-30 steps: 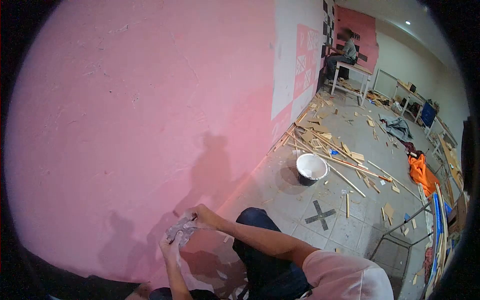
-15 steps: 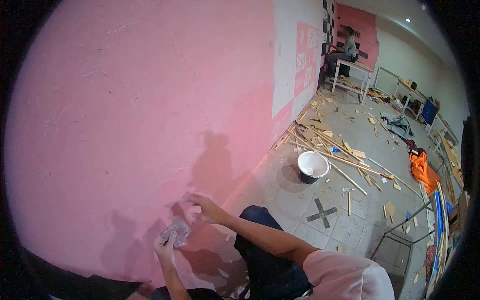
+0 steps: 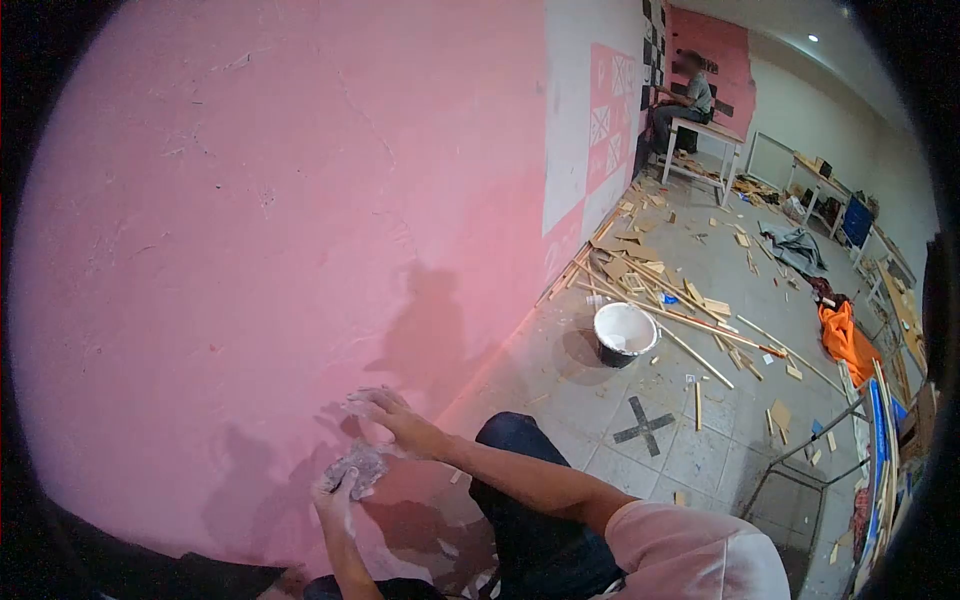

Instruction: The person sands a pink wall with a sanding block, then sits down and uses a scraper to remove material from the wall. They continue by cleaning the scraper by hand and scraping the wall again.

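Right hand (image 3: pixel 395 420), fingers spread, pressing flat on pink wall (image 3: pixel 250 220), seemingly checking finish. Left hand (image 3: pixel 335 497) gripping pad (image 3: pixel 358 466) just below, near wall. Next pass calling for pad laid flat against wall.

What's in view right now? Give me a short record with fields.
Left hand: grips grey pad, low by the pink wall
Right hand: open, fingers spread flat on the wall, above the pad
Floor: white bucket, wood scraps beyond it
Background: another person seated on a table, far end
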